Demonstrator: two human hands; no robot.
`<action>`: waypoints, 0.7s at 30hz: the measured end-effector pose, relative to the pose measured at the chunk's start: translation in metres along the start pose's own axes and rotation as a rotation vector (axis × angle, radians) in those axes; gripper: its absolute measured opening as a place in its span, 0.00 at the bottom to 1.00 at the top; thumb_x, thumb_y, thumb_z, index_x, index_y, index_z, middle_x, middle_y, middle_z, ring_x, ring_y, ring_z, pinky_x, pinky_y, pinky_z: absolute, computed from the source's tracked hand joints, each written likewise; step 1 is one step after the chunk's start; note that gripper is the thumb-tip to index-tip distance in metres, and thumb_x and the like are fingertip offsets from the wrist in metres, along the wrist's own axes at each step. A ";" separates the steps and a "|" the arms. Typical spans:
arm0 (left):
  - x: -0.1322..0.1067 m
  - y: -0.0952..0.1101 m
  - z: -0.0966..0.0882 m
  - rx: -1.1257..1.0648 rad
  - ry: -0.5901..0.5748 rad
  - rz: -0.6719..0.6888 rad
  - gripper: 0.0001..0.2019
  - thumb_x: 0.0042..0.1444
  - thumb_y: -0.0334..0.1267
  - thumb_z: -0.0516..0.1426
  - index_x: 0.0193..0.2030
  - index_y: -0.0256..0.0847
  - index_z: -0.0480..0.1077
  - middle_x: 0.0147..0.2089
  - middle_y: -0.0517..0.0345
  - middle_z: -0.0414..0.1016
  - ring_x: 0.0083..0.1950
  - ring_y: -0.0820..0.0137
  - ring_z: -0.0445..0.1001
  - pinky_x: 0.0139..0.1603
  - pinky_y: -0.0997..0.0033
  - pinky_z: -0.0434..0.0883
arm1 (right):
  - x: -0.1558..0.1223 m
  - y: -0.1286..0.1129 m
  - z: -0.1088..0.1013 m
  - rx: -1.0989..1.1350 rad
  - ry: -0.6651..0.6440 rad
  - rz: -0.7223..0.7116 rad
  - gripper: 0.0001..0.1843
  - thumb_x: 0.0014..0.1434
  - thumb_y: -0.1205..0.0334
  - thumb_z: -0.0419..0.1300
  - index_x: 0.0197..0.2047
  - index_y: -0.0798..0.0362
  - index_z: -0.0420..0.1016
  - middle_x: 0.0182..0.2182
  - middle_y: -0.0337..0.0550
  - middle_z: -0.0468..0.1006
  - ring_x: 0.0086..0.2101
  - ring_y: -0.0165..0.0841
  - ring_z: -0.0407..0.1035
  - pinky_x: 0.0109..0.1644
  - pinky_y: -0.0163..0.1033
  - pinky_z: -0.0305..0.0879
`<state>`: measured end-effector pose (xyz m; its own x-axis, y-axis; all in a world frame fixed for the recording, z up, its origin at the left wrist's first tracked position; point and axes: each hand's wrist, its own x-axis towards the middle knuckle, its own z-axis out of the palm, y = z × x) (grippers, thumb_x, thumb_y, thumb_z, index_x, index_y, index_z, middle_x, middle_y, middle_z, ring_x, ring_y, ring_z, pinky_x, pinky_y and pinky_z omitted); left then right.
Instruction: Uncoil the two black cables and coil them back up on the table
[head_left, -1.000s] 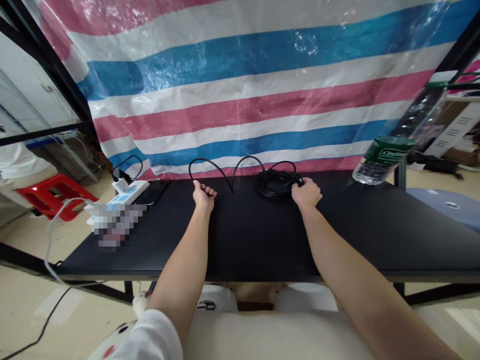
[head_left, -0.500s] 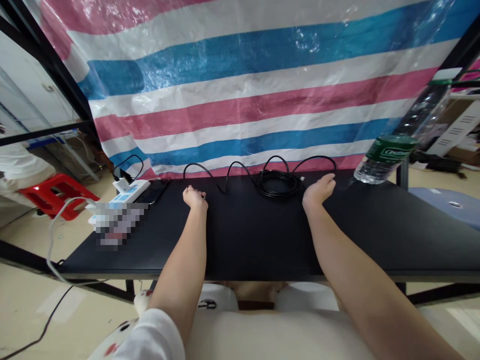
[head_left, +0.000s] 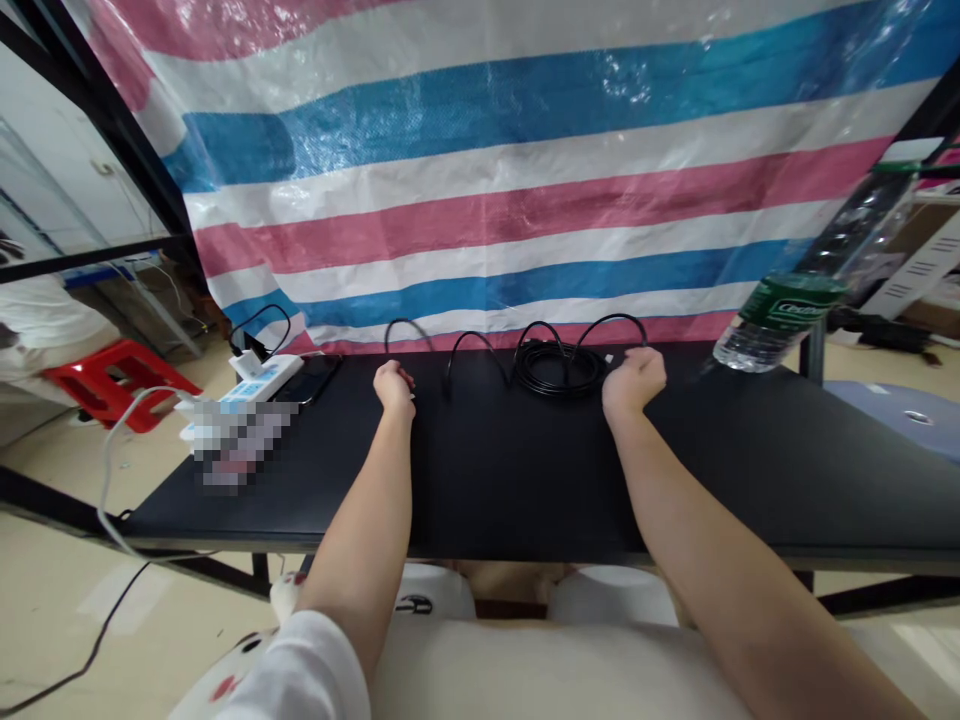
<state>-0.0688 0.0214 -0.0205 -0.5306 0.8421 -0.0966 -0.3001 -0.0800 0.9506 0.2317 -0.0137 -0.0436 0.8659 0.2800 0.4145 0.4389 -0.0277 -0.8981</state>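
A black cable point(head_left: 559, 388) lies on the black table, part of it wound in a flat coil between my hands. From the coil, wavy loops rise and stretch toward both sides. My left hand point(head_left: 394, 387) is closed round the cable at the left, where a loop comes up behind the fingers. At the right, my right hand point(head_left: 636, 380) is closed on the cable just beside the coil, and an arch of it runs down into this hand. A small pale plug end point(head_left: 608, 358) shows near the coil's right edge.
A white power strip point(head_left: 262, 383) with plugs and a dark phone point(head_left: 318, 380) lie at the left. A large water bottle point(head_left: 784, 310) stands at the right back. Behind the table point(head_left: 517, 490) hangs a striped plastic sheet point(head_left: 480, 230). A red stool point(head_left: 124, 380) stands beyond, near a seated person.
The cable's loops have shifted shape, and the right arch is narrower. My right hand's fingers have curled in more. My left hand has turned slightly. The view has moved a little.
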 end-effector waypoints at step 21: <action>-0.027 0.001 0.009 0.448 -0.052 0.130 0.10 0.46 0.33 0.57 0.16 0.42 0.68 0.19 0.57 0.71 0.27 0.67 0.73 0.29 0.70 0.69 | -0.036 -0.034 -0.009 -0.235 -0.457 -0.217 0.20 0.42 0.53 0.68 0.32 0.48 0.61 0.30 0.42 0.75 0.36 0.42 0.71 0.43 0.45 0.61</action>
<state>-0.0479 0.0036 -0.0147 -0.4974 0.8668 0.0356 0.1438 0.0419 0.9887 0.1883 -0.0315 -0.0268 0.5807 0.6893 0.4332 0.6824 -0.1220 -0.7207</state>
